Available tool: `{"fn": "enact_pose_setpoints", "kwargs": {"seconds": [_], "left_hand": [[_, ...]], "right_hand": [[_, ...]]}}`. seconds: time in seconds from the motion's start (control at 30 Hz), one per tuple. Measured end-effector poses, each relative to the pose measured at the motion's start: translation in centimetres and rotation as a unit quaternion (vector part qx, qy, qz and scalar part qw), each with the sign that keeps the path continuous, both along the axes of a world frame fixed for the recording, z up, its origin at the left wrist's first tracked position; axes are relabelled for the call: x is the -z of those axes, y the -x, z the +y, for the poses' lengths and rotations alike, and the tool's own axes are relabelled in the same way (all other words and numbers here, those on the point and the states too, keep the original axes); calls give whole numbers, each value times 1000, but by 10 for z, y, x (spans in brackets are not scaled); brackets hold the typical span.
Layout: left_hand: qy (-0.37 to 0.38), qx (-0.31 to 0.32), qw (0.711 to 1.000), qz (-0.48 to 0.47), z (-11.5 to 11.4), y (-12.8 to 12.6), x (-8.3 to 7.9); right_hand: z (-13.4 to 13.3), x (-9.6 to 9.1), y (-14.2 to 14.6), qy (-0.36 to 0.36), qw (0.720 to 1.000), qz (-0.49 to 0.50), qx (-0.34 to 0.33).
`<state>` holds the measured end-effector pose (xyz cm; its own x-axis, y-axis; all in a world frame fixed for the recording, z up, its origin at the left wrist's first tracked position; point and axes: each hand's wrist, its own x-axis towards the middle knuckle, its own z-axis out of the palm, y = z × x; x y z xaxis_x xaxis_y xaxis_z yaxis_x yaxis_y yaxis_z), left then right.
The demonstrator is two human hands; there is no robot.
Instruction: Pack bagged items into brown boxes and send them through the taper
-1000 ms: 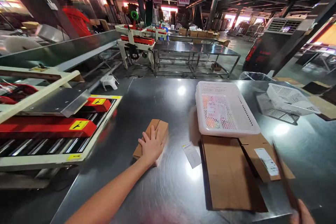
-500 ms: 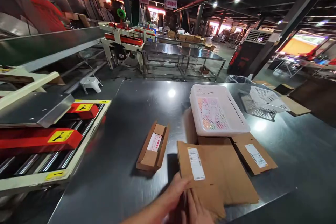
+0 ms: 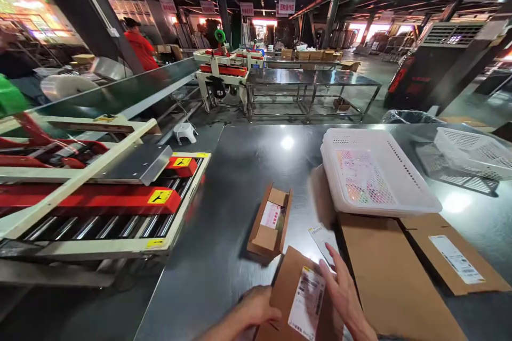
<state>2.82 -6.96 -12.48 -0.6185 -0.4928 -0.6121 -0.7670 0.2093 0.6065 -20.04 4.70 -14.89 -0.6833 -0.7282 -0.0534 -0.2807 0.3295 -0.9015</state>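
My left hand [image 3: 259, 306] is closed on the left edge of a flat cardboard box [image 3: 288, 277] that bears a white shipping label [image 3: 307, 298]. My right hand [image 3: 343, 294] is at the right side of that box, its fingers stretched out and apart. Beyond the right fingertips, a white printed slip [image 3: 320, 238] lies on the metal table [image 3: 192, 282]. An open narrow carton [image 3: 264, 238] stands to the left of the slip, with a red-printed white item inside. To the right lie a larger flat cardboard piece [image 3: 386, 272] and another labelled cardboard piece [image 3: 434, 240].
Stacked white plastic baskets [image 3: 416, 192] hold colourful printed sheets and overlap the cardboard. Another white basket [image 3: 472, 144] sits at the far right. A roller conveyor [image 3: 88, 228] with red guides runs along the left. A person in red [image 3: 140, 48] is in the background.
The labelled flat box has been drawn left, away from the larger cardboard, uncovering the slip. My right hand has risen to the box's right side. The view has turned left.
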Motion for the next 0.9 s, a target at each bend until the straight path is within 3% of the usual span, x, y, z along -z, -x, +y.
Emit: {"fn": "enact_pose_setpoints", "kwargs": {"seconds": [0.1,0.2,0.3,0.37,0.43,0.5,0.7,0.9], "left_hand": [[133,11,989,-58,12,1,-22],[181,82,980,10,19,5,-27],[190,234,951,73,15,8,2],[212,285,934,45,10,7,31],[229,271,935,-4,7,5,53],[232,255,938,-37,8,4,62],[254,265,927,-75,22,11,52],[263,263,924,-91,26,19,54]], "right_hand": [[-26,-7,-7,7,999,-27,-34],[-28,9,-6,-2,999,36,-5],[-9,36,-2,-32,994,102,10],[7,50,-1,-43,991,123,14],[19,60,-1,-50,989,136,16],[25,66,-2,-55,989,137,13],[16,70,-9,-78,987,142,11],[6,67,-16,-102,981,162,29]]}}
